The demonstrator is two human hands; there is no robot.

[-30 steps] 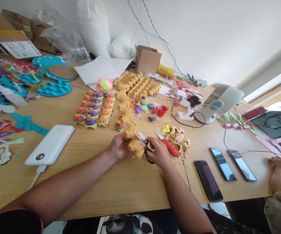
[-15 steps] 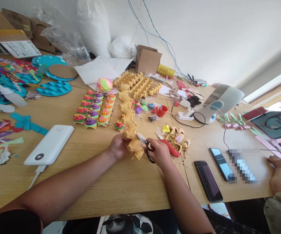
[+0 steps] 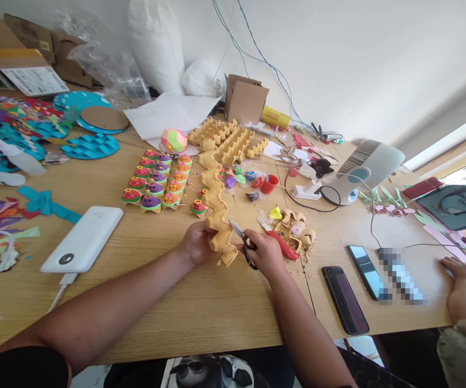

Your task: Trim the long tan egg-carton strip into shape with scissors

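Observation:
My left hand (image 3: pixel 197 242) grips a long wavy strip of tan egg carton (image 3: pixel 217 215) near its lower end, some fingers hidden behind it. In my right hand (image 3: pixel 265 253) is a pair of scissors (image 3: pixel 244 237) with black handles, the blades pointing up and left beside the strip's right edge. Left of the strip stand rows of painted egg-carton cups (image 3: pixel 152 186) in red, purple and orange with green bases. A single red and green cup (image 3: pixel 197 207) sits just above my left hand.
More egg-carton pieces (image 3: pixel 233 143) lie at the back. Carton scraps with a red-handled tool (image 3: pixel 285 245) are right of my hand. A power bank (image 3: pixel 83 240), a phone (image 3: pixel 345 299) and a fan (image 3: pixel 368 170) stand around. Another person's hand (image 3: pixel 465 280) rests at far right.
The scissors have come slightly away from the strip's edge, and their blades look closer together. The strip has shifted very little in my left hand.

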